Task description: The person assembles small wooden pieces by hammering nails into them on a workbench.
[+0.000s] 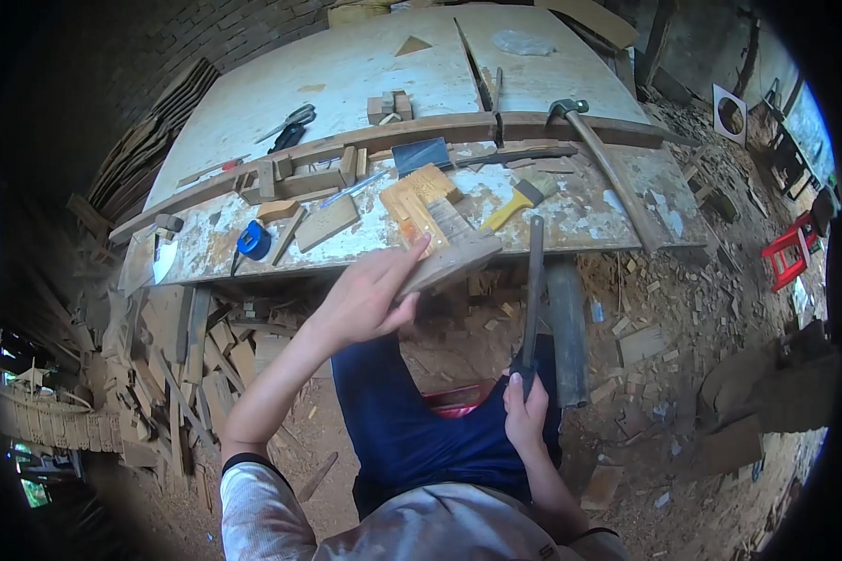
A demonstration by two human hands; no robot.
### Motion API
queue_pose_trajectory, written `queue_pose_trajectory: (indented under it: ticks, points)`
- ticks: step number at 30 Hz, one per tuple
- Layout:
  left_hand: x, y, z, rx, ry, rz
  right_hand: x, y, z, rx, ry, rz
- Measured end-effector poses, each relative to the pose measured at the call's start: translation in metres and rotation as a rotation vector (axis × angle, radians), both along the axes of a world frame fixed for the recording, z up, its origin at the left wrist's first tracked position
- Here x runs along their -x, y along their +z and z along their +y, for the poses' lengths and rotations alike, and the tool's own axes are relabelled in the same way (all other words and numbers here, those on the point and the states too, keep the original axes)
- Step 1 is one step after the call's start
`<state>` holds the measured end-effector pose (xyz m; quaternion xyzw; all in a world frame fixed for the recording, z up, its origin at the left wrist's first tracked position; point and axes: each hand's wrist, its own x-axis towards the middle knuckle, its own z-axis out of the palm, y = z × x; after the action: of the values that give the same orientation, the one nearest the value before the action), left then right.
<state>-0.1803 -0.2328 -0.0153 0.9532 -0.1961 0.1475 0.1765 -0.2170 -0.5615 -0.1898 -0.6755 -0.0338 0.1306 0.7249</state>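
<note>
My left hand (370,292) grips one end of a flat wooden piece (454,260), which reaches over the front edge of the workbench (337,262). Its index finger lies along the top, with the thumb at the near side. Behind that piece sit a light stepped wood block (426,192) and a yellow-handled brush (515,206). Low in front of my right thigh, my right hand (526,407) is closed around the dark handle of a long flat file (534,290). The file's blade points up toward the bench, just right of the wooden piece and apart from it.
A hammer (613,173) lies across the bench's right side. A blue tape measure (253,240), scissors (290,122) and a long wooden rail (421,129) are also on it. Wood scraps (220,360) cover the floor; a red stool (788,251) stands at right.
</note>
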Motion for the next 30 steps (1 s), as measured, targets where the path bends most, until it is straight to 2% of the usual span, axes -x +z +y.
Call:
queue_pose_trajectory:
  ticks: [2, 7, 9, 11, 16, 24, 30]
  points:
    - [0.000, 0.004, 0.009, -0.094, 0.028, -0.022, 0.000, 0.002, 0.005, 0.089, 0.011, -0.117]
    - [0.002, -0.006, 0.007, -0.018, 0.157, -0.124, -0.008, 0.026, 0.021, 0.230, 0.055, -0.320]
    - [-0.001, -0.010, -0.001, -0.025, 0.155, -0.265, -0.014, 0.030, 0.031, 0.276, 0.046, -0.443]
    - [-0.004, -0.018, -0.006, -0.037, 0.158, -0.357, -0.018, 0.036, 0.037, 0.312, 0.091, -0.388]
    - [-0.008, -0.036, -0.010, -0.009, 0.138, -0.302, -0.025, 0.024, 0.049, 0.360, 0.076, -0.395]
    - [-0.020, -0.024, -0.003, 0.085, 0.162, -0.216, -0.038, 0.032, 0.067, 0.344, 0.037, -0.442]
    - [-0.019, -0.032, -0.003, 0.137, 0.207, -0.404, -0.042, 0.027, 0.067, 0.328, 0.037, -0.449]
